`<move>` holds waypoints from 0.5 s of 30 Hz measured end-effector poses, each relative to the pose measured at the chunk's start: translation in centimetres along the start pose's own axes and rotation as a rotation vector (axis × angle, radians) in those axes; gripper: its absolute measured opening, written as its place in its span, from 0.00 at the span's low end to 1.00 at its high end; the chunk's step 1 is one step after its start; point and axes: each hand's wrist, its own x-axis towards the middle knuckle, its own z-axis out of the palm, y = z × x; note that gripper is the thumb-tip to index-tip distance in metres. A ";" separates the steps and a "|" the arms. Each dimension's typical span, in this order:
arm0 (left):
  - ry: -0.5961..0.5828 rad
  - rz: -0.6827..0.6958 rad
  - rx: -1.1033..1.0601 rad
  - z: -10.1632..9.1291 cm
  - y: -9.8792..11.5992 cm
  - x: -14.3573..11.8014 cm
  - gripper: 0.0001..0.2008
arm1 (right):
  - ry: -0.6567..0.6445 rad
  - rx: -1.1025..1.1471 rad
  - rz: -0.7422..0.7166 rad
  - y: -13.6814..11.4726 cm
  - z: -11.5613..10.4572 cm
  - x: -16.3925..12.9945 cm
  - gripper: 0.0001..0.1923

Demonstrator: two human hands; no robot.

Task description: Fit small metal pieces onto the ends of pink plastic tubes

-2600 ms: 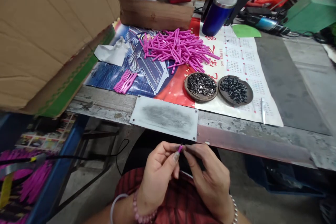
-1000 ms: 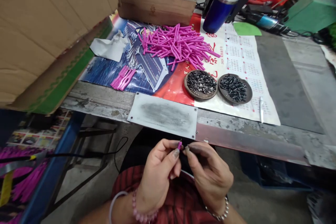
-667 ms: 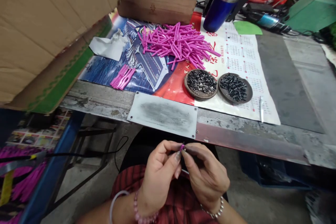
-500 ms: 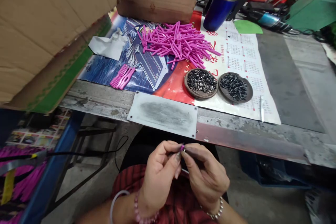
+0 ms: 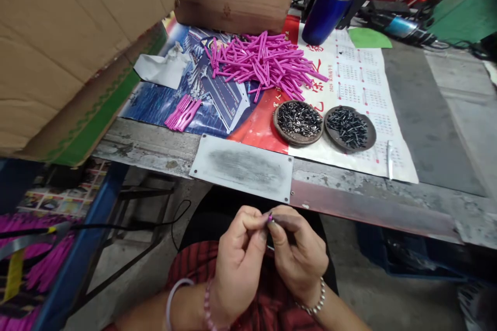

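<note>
My left hand (image 5: pixel 237 258) pinches a small pink plastic piece (image 5: pixel 268 216) below the table's front edge, over my lap. My right hand (image 5: pixel 298 257) meets it fingertip to fingertip and presses a tiny dark metal part against the pink tip. On the table lie a big heap of pink plastic sticks (image 5: pixel 264 64) and a small bundle of pink pieces (image 5: pixel 183 113). Two round dishes stand side by side: one with small metal rings or washers (image 5: pixel 298 122), one with black screws (image 5: pixel 349 128).
A large cardboard box (image 5: pixel 66 46) overhangs the table's left end. A blue flask (image 5: pixel 328 8), a wooden box (image 5: pixel 233 8) and cables stand at the back. A grey metal plate (image 5: pixel 243 168) is fixed at the front edge. More pink sticks (image 5: pixel 34 258) lie low on the left.
My two hands have drawn closer together, and the right fingertips now press onto the tip of the pink piece. The view shifted slightly.
</note>
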 end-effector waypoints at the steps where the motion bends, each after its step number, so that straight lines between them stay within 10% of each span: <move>1: 0.001 0.014 0.015 0.1 0.0 -0.1 0.06 | -0.004 -0.028 -0.025 0.0 0.0 0.2 0.06; 15: -0.075 0.075 0.047 0.8 -0.4 -0.8 0.10 | 0.001 -0.084 -0.053 0.5 -0.6 0.5 0.14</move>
